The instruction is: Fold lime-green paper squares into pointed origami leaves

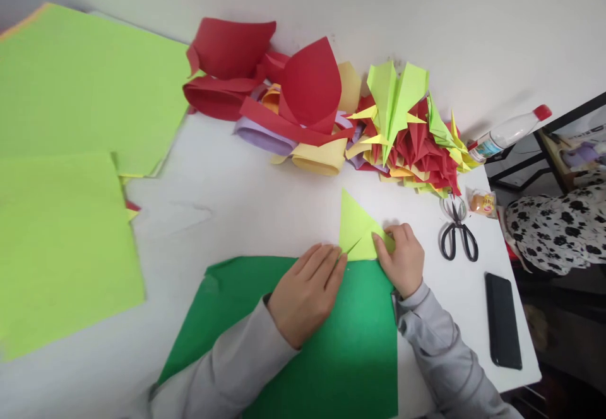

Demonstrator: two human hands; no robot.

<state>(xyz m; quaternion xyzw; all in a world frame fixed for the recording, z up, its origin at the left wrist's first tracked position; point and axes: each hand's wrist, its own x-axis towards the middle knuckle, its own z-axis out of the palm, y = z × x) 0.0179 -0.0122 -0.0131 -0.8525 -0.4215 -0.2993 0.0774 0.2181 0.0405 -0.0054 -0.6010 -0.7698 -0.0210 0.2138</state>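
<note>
A folded piece of light green paper (356,226) lies at the top edge of a dark green sheet (355,343), its point facing away from me. A short slanted crease or slit shows near its lower edge. My left hand (307,296) rests over the dark green sheet, fingers together and bent down, their tips holding the paper's lower left corner; its thumb is hidden. On the other side my right hand (404,260) grips the right corner between thumb and curled fingers.
Large light green sheets (71,236) cover the left side. Rolled coloured paper (310,84) and a heap of folded paper planes (416,141) stand along the wall. Rightward are black-handled scissors (458,230), a wrapped snack (481,203), a bottle (509,134) and a black phone (502,321).
</note>
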